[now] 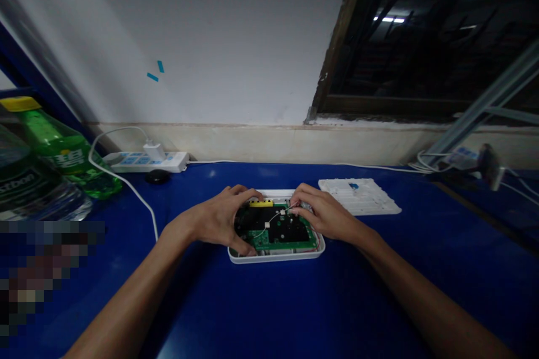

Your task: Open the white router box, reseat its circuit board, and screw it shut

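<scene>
A green circuit board (275, 241) with a black central area lies in a shallow white plastic case (275, 256) on the blue table. A yellow connector block (261, 203) sits along the board's far edge. My left hand (221, 221) curves over the board's left side, its thumb reaching the near edge. My right hand (322, 214) comes in from the right, its fingertips at a thin white wire (273, 217) that crosses the board. A small white connector (266, 225) lies on this wire. My hands hide the board's side edges.
A white perforated panel (357, 196) lies on the blue table (202, 303) to the right of the case. Far left stand a green bottle (63, 151) and a water bottle (29, 185). A power strip (145, 161) with a white charger lies behind, with white cables. A metal rail (480, 101) stands right.
</scene>
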{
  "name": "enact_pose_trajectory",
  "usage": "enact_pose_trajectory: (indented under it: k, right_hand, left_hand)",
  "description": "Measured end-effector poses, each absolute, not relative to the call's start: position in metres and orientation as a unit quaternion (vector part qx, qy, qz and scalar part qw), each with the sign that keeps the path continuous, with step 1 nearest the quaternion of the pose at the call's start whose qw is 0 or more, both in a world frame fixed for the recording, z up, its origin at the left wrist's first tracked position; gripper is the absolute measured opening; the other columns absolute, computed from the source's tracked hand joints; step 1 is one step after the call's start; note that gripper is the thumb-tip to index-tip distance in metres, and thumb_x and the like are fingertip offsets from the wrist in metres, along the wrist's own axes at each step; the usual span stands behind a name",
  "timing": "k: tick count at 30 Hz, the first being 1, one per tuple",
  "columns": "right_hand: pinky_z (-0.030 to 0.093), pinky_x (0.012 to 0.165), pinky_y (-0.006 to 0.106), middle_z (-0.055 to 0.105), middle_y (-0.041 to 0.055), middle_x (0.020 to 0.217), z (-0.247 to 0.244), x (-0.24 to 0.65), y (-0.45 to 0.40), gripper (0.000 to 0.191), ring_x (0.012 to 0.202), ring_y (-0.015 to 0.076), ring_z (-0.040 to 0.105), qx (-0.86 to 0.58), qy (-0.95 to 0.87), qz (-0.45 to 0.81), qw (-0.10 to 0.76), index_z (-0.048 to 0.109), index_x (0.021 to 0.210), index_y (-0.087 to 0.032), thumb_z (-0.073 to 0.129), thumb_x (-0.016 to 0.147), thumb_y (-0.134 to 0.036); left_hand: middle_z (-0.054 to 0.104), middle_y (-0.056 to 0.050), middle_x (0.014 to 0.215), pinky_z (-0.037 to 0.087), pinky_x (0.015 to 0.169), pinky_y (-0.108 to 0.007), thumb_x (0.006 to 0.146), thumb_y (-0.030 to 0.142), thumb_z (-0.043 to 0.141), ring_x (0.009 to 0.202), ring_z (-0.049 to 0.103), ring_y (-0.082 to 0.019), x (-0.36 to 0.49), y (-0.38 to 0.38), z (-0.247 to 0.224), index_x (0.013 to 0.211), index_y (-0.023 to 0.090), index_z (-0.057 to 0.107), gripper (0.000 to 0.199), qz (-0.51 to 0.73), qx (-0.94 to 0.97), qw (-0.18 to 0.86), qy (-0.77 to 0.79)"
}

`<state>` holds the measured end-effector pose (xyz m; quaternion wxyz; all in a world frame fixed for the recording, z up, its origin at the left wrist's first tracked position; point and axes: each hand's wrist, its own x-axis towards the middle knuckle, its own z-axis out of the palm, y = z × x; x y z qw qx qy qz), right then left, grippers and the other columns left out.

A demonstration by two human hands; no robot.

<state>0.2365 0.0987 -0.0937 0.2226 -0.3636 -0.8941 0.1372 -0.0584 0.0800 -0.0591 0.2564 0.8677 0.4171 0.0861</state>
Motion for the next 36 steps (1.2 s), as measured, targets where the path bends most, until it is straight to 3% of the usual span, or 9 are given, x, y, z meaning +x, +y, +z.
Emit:
enact_pose_trajectory:
  k: [18, 24, 29, 32, 36]
  right_hand:
    - [0.048, 0.078, 0.032, 0.062, 0.0038, 0.094, -0.0979, 0.2325, 0.1002, 0.002, 0.088, 0.0189, 0.062, -0.398, -0.878, 0.115, 0.239, 0.066, 0.094, -0.023, 0.065, 0.093, -0.024]
    - [0.049, 0.085, 0.034, 0.059, 0.0047, 0.103, -0.0994, 0.2338, 0.1025, 0.003, 0.094, 0.0191, 0.061, -0.396, -0.870, 0.145, 0.255, 0.071, 0.093, -0.024, 0.068, 0.091, -0.025]
    - [0.047, 0.093, 0.038, 0.058, 0.0065, 0.120, -0.1016, 0.2289, 0.0995, 0.001, 0.105, 0.0210, 0.062, -0.429, -0.851, 0.138, 0.270, 0.068, 0.089, -0.024, 0.068, 0.090, -0.022]
    - [0.048, 0.089, 0.037, 0.063, 0.0056, 0.115, -0.0999, 0.2290, 0.0999, 0.012, 0.102, 0.0219, 0.063, -0.442, -0.844, 0.142, 0.268, 0.063, 0.095, -0.023, 0.071, 0.087, -0.024]
    - [0.050, 0.079, 0.036, 0.068, 0.0075, 0.116, -0.0983, 0.2328, 0.1023, 0.046, 0.092, 0.0238, 0.065, -0.485, -0.824, 0.140, 0.257, 0.056, 0.123, -0.024, 0.074, 0.084, -0.040]
  left_hand:
    - [0.050, -0.010, 0.137, 0.037, 0.107, -0.053, 0.056, 0.059, 0.087, 0.125, 0.045, -0.035, -0.0594, 0.0830, -0.0657, 0.141, 0.029, 0.047, 0.098, 0.102, 0.870, 0.249, 0.413]
    - [0.052, -0.009, 0.130, 0.043, 0.101, -0.048, 0.056, 0.056, 0.089, 0.120, 0.048, -0.033, -0.0580, 0.0822, -0.0639, 0.138, 0.028, 0.045, 0.097, 0.118, 0.863, 0.263, 0.414]
    - [0.051, -0.009, 0.129, 0.043, 0.101, -0.050, 0.056, 0.058, 0.088, 0.120, 0.048, -0.034, -0.0583, 0.0826, -0.0658, 0.136, 0.029, 0.044, 0.096, 0.118, 0.861, 0.270, 0.415]
    - [0.051, -0.009, 0.130, 0.038, 0.105, -0.055, 0.057, 0.057, 0.088, 0.123, 0.046, -0.036, -0.0570, 0.0818, -0.0650, 0.137, 0.029, 0.043, 0.096, 0.106, 0.864, 0.263, 0.417]
    - [0.046, -0.010, 0.135, 0.036, 0.108, -0.059, 0.058, 0.049, 0.090, 0.126, 0.044, -0.036, -0.0577, 0.0821, -0.0645, 0.139, 0.030, 0.041, 0.097, 0.124, 0.863, 0.268, 0.409]
